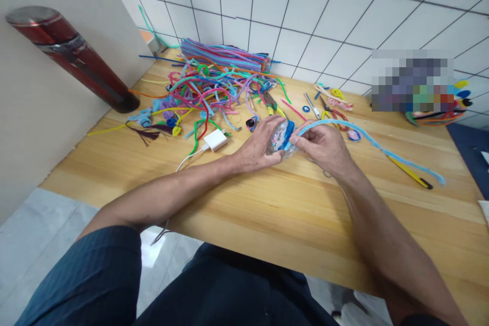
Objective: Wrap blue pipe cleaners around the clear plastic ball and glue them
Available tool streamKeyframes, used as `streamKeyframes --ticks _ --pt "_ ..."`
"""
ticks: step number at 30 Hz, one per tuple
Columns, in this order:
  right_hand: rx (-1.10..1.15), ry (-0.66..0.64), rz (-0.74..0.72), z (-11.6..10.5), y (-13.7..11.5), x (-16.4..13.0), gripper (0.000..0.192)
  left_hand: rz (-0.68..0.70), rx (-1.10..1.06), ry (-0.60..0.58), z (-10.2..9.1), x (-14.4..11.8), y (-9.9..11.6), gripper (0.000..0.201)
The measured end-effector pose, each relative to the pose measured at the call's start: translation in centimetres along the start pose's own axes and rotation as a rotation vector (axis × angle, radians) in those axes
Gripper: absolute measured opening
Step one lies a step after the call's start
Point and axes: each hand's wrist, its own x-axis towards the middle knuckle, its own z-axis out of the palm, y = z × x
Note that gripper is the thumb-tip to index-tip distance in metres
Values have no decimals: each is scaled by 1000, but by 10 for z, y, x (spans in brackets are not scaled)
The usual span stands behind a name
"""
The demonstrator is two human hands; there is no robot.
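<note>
My left hand [262,146] is wrapped round a clear, rounded plastic container [280,136], with colourful bits showing inside. A dark blue band, apparently pipe cleaner, circles the container [289,131]. In my right hand [324,145], thumb and fingers pinch a light blue pipe cleaner [355,128] against the container's right side. The pipe cleaner's long free end arches to the right and down towards the table. Fingers hide where its other end meets the container.
Tangled pipe cleaners [214,89] and a stacked bundle [225,56] lie behind. Green-handled pliers [271,102], red-handled scissors [338,118], a yellow cutter [410,170] and a white charger [215,140] surround my hands. A dark red flask [76,61] stands left.
</note>
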Motion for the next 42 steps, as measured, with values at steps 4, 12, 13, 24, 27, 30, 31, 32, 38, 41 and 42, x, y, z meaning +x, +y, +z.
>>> streamKeyframes --ticks 4,12,13,24,27,30,31,32,38,41,42 --pt "37 24 26 1 3 0 37 -35 -11 -10 -1 1 1 80" --pt "184 69 65 10 -1 0 40 -72 12 16 -6 5 8 72" --pt "206 71 73 11 -1 0 41 -75 13 20 -6 5 9 72" --pt "233 81 96 14 -2 2 49 -96 21 37 -3 2 9 71" --pt "219 108 76 15 0 3 54 -82 28 53 -1 1 6 73" --pt "204 126 52 16 0 2 59 -66 33 79 1 1 6 71" --pt "194 124 39 16 0 2 60 -61 31 85 1 1 6 69" --pt "176 120 23 16 -1 2 61 -57 29 91 1 1 7 69" --pt "101 138 -11 6 -4 3 62 -130 42 70 2 1 10 73" --pt "88 172 6 -4 0 5 62 -125 8 35 4 0 8 89" --pt "78 178 9 -8 2 5 62 -122 0 30 5 0 8 92"
